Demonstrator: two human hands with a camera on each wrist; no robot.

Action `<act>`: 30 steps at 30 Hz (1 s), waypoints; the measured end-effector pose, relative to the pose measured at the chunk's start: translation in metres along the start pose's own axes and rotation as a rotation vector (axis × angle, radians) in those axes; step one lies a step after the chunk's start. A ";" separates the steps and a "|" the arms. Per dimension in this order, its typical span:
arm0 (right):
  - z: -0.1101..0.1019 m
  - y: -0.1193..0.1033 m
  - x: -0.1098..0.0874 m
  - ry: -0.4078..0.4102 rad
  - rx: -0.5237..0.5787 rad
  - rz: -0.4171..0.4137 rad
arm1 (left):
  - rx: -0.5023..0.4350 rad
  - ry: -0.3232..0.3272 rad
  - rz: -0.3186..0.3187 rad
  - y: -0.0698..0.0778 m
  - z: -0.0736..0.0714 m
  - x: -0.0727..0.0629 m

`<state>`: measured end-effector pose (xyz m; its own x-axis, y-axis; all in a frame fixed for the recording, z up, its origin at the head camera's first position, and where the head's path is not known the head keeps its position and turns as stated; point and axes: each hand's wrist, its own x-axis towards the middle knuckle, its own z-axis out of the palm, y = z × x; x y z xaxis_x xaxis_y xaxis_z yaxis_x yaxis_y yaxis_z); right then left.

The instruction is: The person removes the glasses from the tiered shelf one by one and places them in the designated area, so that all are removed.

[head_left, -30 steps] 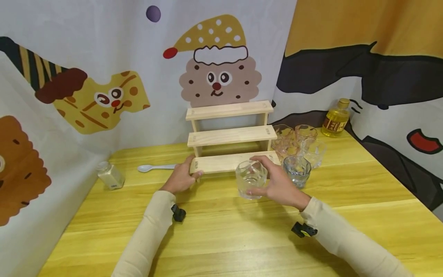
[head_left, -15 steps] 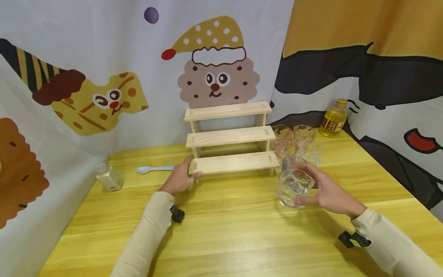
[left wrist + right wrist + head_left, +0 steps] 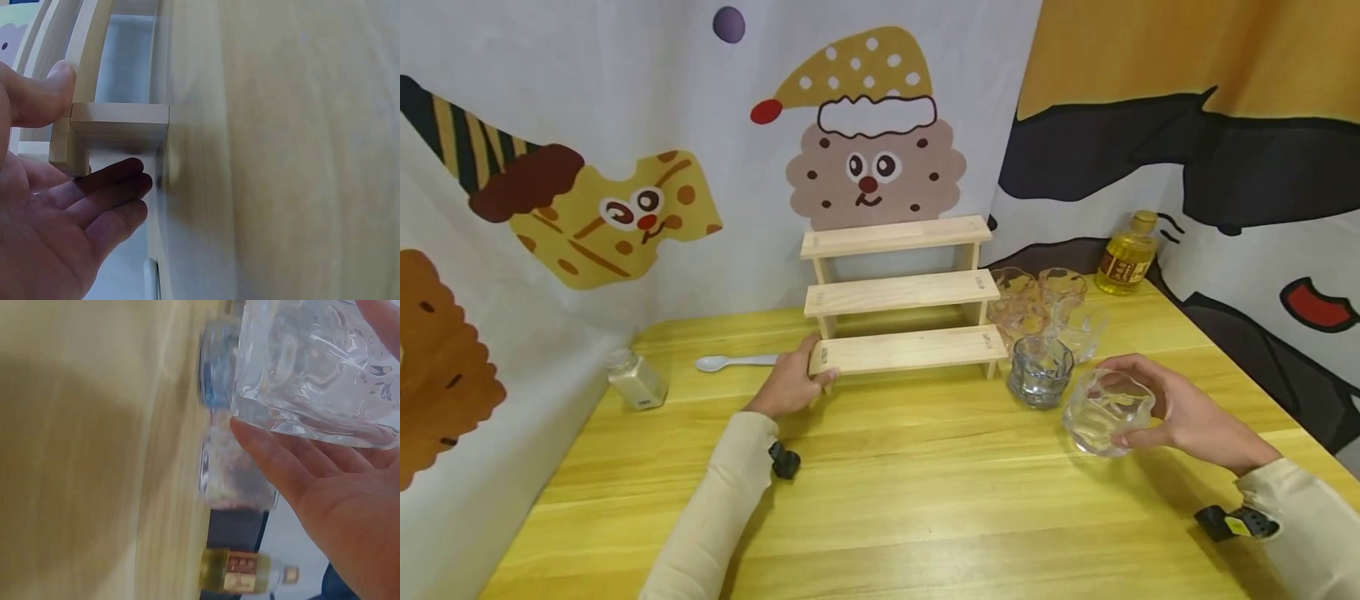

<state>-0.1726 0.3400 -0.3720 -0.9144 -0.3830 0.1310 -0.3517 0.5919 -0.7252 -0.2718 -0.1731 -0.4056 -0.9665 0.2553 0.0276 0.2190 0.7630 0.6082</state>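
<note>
My right hand (image 3: 1187, 412) grips a clear, wavy-walled drinking glass (image 3: 1101, 412) at the right of the table, thumb on the near side. In the right wrist view, the fingers run along the wall of the glass (image 3: 312, 369). A three-step wooden shelf (image 3: 910, 350) stands against the back cloth. My left hand (image 3: 786, 383) holds the left end of its lowest board. The left wrist view has the thumb on top of that board (image 3: 90, 56) and the other fingers (image 3: 119, 187) around its end. Left of the holding glass hand stands a bluish-grey glass (image 3: 1040, 375).
Behind the grey glass are several pink glasses (image 3: 1018, 312) and another clear glass (image 3: 1078, 329). A bottle of yellow oil (image 3: 1126, 254) stands at the back right corner. On the left lie a white spoon (image 3: 726, 363) and a tilted-looking jar of pale powder (image 3: 636, 379).
My right hand has carried the clear glass from in front of the shelf rightward, past the grey glass. The left hand has stayed on the shelf's end.
</note>
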 end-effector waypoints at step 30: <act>-0.018 0.048 0.030 0.089 -0.030 0.168 | -0.001 -0.010 -0.004 0.008 0.007 -0.001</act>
<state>-0.2205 0.3696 -0.3912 -0.9744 -0.2135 0.0707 -0.1977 0.6637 -0.7214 -0.2687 -0.1634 -0.4063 -0.9659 0.2583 0.0176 0.2153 0.7636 0.6087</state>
